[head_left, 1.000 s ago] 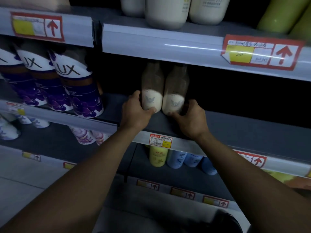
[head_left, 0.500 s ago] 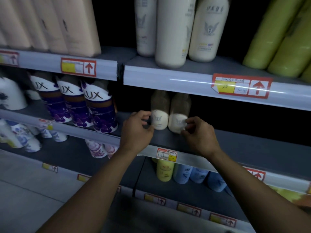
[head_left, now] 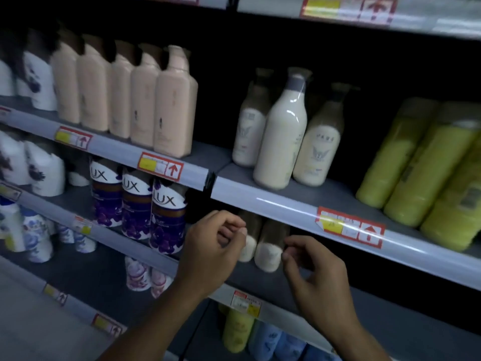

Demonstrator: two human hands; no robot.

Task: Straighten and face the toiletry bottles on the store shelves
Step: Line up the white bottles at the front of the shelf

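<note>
Both hands, left hand (head_left: 208, 246) and right hand (head_left: 312, 272), are now lifted off the two cream bottles (head_left: 269, 252), loosely curled, gripping nothing; that pair looks faced, upper shelves remain.

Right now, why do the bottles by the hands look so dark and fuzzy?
Head view: the two small cream bottles sit under the upper shelf's edge, in its shadow; the whole picture is dim and soft, more smeared toward the left, and a bright glare streak runs along that edge.

Bare shelf (head_left: 338, 290) lies open right of the cream bottles (head_left: 269, 256); LUX bottles (head_left: 166, 217) crowd their left.
</note>
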